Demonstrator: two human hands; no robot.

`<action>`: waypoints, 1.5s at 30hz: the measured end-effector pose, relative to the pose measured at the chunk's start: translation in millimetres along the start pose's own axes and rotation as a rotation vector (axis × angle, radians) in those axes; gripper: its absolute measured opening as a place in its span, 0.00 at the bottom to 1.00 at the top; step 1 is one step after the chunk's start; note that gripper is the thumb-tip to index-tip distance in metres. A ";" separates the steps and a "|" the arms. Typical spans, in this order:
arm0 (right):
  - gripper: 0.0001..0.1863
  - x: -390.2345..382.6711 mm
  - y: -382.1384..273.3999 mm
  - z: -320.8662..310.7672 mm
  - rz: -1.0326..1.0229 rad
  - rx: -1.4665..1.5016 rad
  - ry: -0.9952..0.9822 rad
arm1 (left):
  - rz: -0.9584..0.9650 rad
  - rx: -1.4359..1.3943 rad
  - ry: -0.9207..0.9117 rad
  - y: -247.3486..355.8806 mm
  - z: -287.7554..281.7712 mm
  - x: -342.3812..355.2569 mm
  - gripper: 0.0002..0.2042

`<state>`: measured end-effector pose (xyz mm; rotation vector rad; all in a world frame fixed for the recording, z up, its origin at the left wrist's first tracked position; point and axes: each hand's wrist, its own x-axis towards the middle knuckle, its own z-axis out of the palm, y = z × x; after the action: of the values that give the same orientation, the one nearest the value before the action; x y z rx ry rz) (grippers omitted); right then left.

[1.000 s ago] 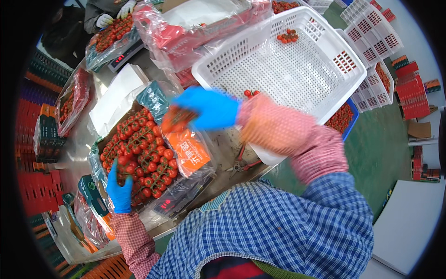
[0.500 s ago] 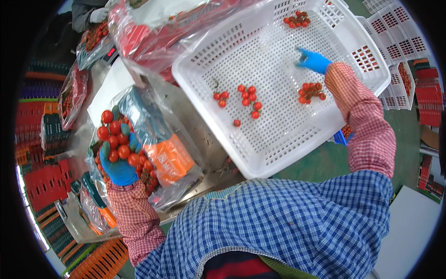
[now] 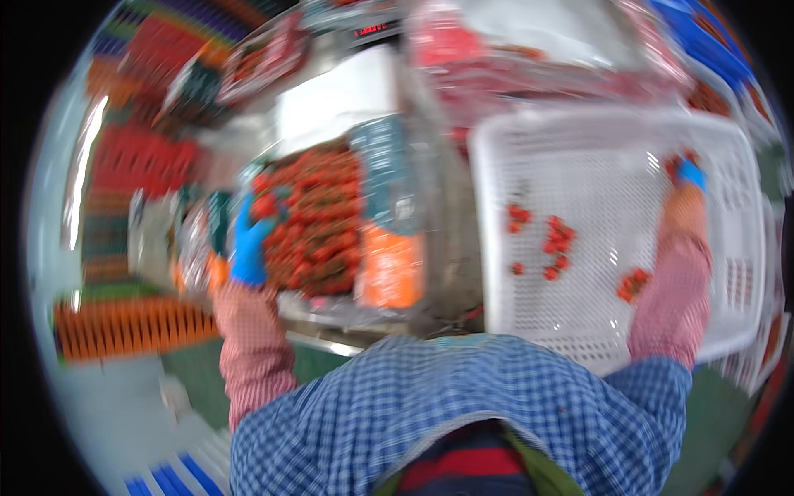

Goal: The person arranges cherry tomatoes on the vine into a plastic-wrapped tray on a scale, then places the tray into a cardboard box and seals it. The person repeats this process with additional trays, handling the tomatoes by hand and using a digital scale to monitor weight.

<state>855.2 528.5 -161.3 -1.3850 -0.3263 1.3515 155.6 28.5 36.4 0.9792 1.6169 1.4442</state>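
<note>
My left hand point(image 3: 249, 244), in a blue glove, is closed on a few cherry tomatoes point(image 3: 263, 205) at the left side of an open box of tomatoes on the vine point(image 3: 314, 223), which has clear wrap and a teal-and-orange flap point(image 3: 389, 264). My right hand point(image 3: 691, 174), also gloved, reaches into the white perforated basket point(image 3: 513, 306) and is on a tomato cluster point(image 3: 674, 164) near the far right; its fingers look closed round it, though blurred. Other small clusters point(image 3: 558, 240) lie loose on the basket's bottom.
White sheets point(image 3: 335, 95) lie behind the box, near a red scale display point(image 3: 370, 31) and a wrapped red box point(image 3: 447, 45). Other packed boxes point(image 3: 256, 58) stand at the back left. Blue crates point(image 3: 686, 29) are at the back right, orange crates point(image 3: 132, 331) at the left.
The view has turned. My right hand has moved to the cluster at the basket's far end. My left hand still holds tomatoes at the box.
</note>
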 end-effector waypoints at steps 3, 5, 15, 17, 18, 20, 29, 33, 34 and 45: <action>0.06 -68.9 23.8 6.6 -0.401 -0.211 -0.346 | 0.062 0.439 0.204 -23.1 -46.7 -8.7 0.32; 0.13 -153.5 34.2 22.6 -0.334 -0.548 -0.453 | 0.093 0.600 0.298 -37.4 -57.6 -14.5 0.31; 0.31 -533.2 175.9 221.4 -0.570 -0.902 -1.335 | 0.387 0.585 0.471 -47.9 -98.7 -34.6 0.30; 0.32 -563.8 217.0 253.7 -0.814 -0.832 -1.325 | 0.424 0.326 0.488 -47.3 -138.2 -53.6 0.25; 0.32 -574.1 228.9 264.0 -0.801 -1.016 -1.278 | 0.316 0.329 0.565 -47.4 -158.8 -64.6 0.24; 0.34 -589.9 241.5 274.6 -1.011 -1.266 -1.180 | 0.316 0.381 0.629 -46.9 -197.6 -91.5 0.23; 0.30 -597.6 196.8 280.8 -1.563 -0.959 -1.150 | 0.029 0.264 0.919 -64.0 -325.6 -219.1 0.25; 0.27 -618.2 214.8 289.6 -1.579 -1.023 -1.268 | 0.095 0.255 0.864 -74.5 -339.0 -222.0 0.24; 0.28 -624.4 219.2 291.9 -1.560 -1.023 -1.296 | 0.093 0.225 0.861 -76.4 -337.0 -220.6 0.23; 0.31 -620.6 265.7 343.2 -1.826 -1.126 -1.534 | 0.074 0.199 0.619 -71.3 -267.4 -197.2 0.20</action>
<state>255.8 111.1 38.6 0.1091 -2.7296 0.1209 -4.5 -268.6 -3.3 0.7367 2.2183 1.7757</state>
